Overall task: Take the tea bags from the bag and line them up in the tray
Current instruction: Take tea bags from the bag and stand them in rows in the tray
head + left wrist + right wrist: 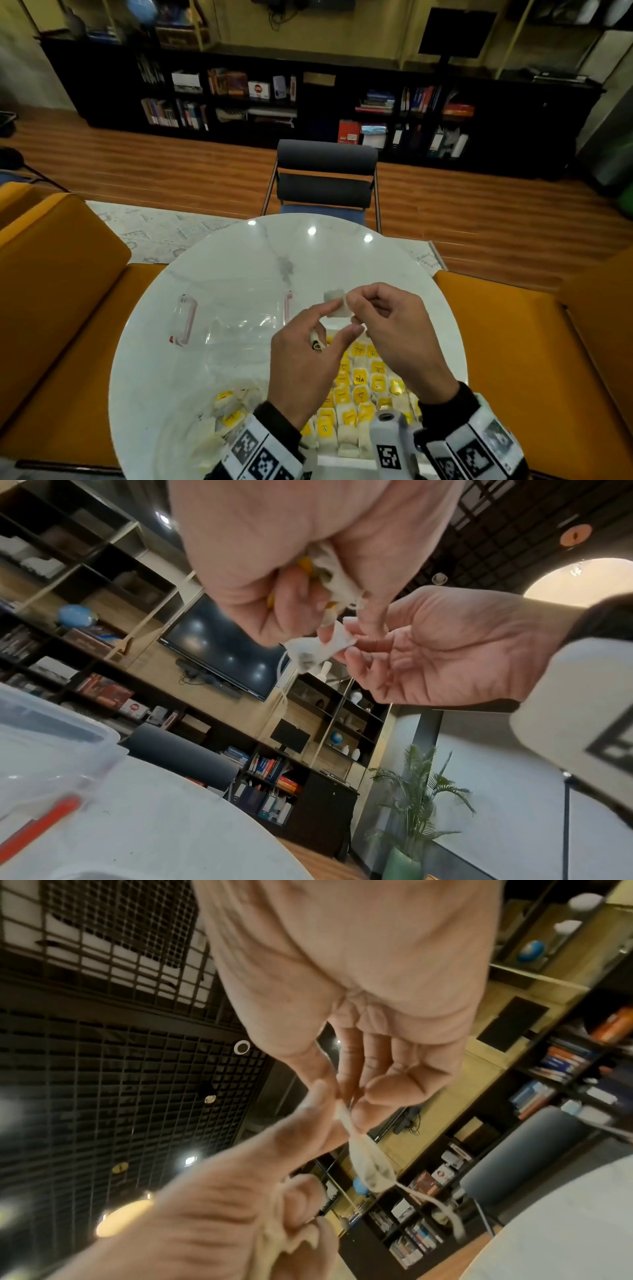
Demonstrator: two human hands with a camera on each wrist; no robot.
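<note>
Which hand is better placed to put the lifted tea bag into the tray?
Probably the right hand: it pinches the tea bag directly above the tray, while the left hand already holds other bags.

Dim, warm yellowish room light. Three ceiling-lamp glare spots on the glossy round white marble table. Head view bends hard at edges, corners dark. Both wrist views grainy w/ motion blur; near palm and the clear plastic box out of focus.

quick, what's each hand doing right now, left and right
Left hand: fingers curled around bunched tea bags, fingertips also pinching the raised tea bag.
Right hand: pinching that same raised tea bag.
</note>
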